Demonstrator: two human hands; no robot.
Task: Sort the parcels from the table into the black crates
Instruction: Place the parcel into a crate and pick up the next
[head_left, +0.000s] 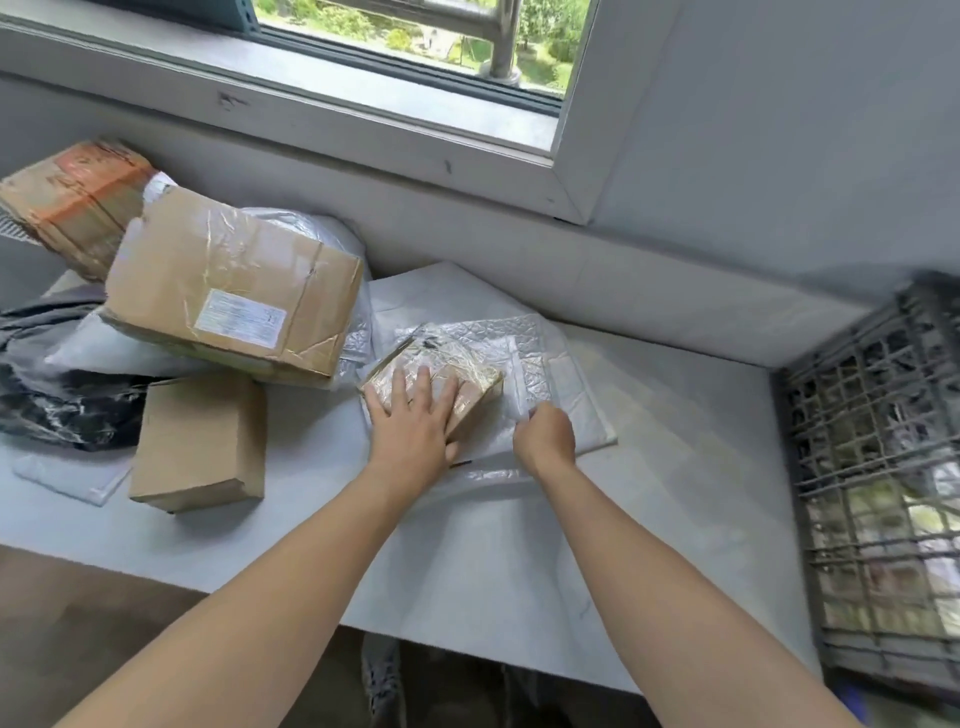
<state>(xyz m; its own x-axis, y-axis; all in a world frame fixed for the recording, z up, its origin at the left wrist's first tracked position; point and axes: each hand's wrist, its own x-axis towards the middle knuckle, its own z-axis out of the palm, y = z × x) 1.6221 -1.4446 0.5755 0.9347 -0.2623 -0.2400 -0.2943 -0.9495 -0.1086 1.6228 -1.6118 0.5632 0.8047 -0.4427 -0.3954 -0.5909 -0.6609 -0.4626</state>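
White table (649, 467) under the window, black crate (878, 483) standing at its right end, cardboard parcels piled on the left. Dead centre, the left hand (415, 421) lies flat and open on a small taped parcel (467, 387) while the right hand (545, 436) pinches the edge of the white mailer (566, 395) beneath it.

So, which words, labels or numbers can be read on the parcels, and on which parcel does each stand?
None can be read.
Large cardboard box: white shipping label, print too blurred.
Far-left box: orange printing, illegible.
Taped small box under the left hand: dark marks, unreadable.
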